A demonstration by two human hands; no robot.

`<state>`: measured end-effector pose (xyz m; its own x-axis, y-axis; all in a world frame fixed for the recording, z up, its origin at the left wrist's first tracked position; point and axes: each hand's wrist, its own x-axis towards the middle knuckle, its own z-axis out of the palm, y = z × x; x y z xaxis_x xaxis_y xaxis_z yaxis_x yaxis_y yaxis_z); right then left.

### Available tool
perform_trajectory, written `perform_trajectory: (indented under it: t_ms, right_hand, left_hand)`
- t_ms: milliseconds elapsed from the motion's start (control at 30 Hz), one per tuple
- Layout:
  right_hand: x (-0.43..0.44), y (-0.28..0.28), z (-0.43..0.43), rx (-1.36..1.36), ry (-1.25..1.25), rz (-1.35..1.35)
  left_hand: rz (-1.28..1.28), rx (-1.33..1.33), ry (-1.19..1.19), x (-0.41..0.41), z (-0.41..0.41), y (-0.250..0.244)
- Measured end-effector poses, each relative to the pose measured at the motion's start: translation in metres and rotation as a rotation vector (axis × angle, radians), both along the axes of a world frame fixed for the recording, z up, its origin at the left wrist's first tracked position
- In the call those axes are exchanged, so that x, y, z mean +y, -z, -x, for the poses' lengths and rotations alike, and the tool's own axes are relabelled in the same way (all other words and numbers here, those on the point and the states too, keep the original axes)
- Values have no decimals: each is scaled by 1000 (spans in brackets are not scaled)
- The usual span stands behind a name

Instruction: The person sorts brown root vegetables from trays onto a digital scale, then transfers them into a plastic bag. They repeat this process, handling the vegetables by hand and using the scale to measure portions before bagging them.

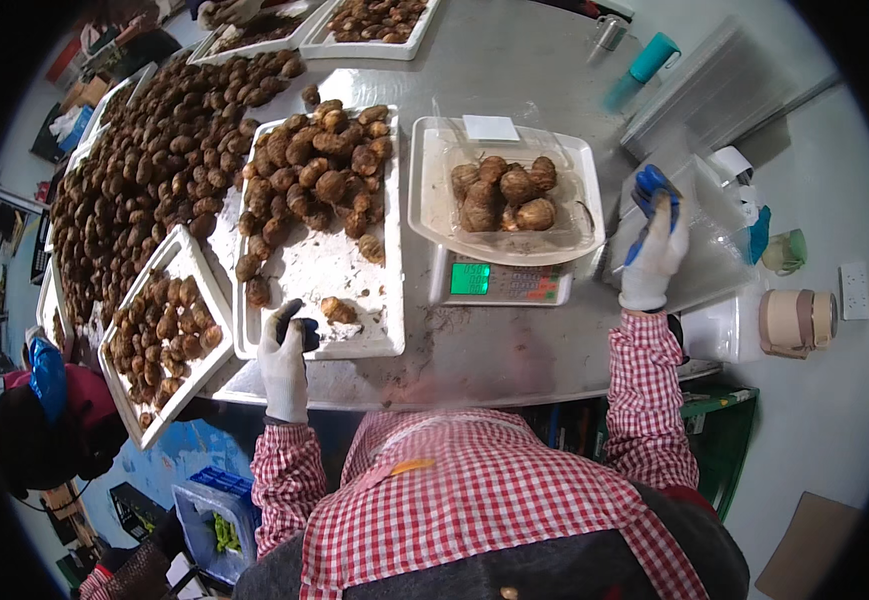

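My left hand [284, 371], in a white glove with dark blue fingertips, reaches over the near rim of a white foam tray [322, 281]. Its fingers are bent and apart, with nothing visible between them. Close to them lies a single taro corm [338, 310]; a heap of brown corms [322, 169] fills the tray's far part. At the right, my right hand [653, 251], gloved alike, is over clear plastic bags [704, 240]. Its fingers are bent together; whether they pinch a bag is unclear. Between my hands, a digital scale [500, 281] bears a pan [427, 180] with several corms [509, 191] on clear plastic.
A large corm pile [156, 165] spreads at the left beside a smaller tilted tray [213, 296] of corms. Another person [59, 420] is at the left edge. A teal bottle [653, 58], a steel cup [611, 32] and a beige flask [796, 321] stand at the right.
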<state>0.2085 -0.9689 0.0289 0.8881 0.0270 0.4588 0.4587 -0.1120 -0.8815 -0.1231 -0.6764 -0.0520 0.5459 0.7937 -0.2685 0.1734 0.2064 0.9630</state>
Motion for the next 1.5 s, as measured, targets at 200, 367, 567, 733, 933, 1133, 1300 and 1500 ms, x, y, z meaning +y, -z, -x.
perform_trajectory:
  t_ms: [200, 367, 567, 733, 933, 1133, 1300, 1500]
  right_hand:
    - [6, 1, 31, 117, -89, -99]
    - [18, -5, 55, 147, -161, 6]
    - [26, -2, 86, 285, -164, -61]
    - [48, 47, 123, 277, -664, 225]
    - [115, 52, 150, 814, -965, 182]
    - [150, 65, 166, 617, -1123, 572]
    - [177, 98, 136, -263, -672, 1163]
    - [235, 117, 128, -450, -425, 1503]
  left_hand:
    - [-713, 546, 372, 2, -25, 0]
    - [-892, 663, 491, 12, -42, 44]
    - [227, -150, 271, 15, -44, 34]
    - [655, -620, 396, -3, -48, 16]
    - [425, -496, 389, -12, -39, -4]
    - [121, -139, 504, -5, -16, 10]
    - [-223, 67, 366, 17, 4, 38]
    - [-846, 492, 513, 37, 5, 33]
